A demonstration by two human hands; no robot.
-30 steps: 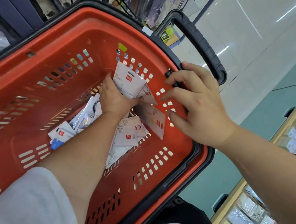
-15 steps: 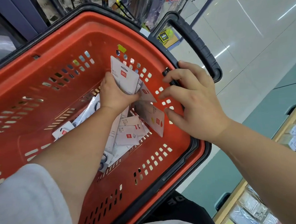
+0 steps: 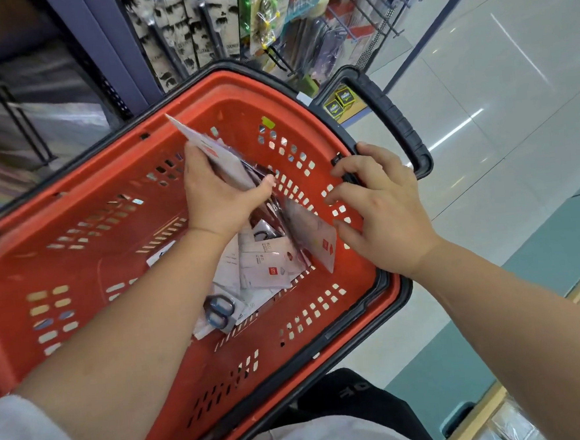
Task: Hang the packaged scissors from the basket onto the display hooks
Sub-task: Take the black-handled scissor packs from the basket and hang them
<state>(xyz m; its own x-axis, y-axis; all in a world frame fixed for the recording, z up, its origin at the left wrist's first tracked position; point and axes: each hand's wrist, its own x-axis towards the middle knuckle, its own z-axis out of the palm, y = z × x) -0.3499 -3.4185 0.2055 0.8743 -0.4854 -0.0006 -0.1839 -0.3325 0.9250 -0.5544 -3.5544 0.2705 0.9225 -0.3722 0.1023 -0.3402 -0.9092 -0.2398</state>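
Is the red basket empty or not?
Not empty: several white scissors packages lie on the basket floor, below the bunch the left hand grips.

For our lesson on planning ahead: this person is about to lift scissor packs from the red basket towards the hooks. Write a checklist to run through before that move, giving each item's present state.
1. Left hand grips packs: ok.
2. Right hand rests at the basket rim to steady it: ok.
3. Held packs free of the pile: cannot tell; they overlap in this view.
4. More packs left for later trips: ok.
5. Free hook on the display: cannot tell.
6. Hang holes of the held packs lined up: cannot tell; blurred.
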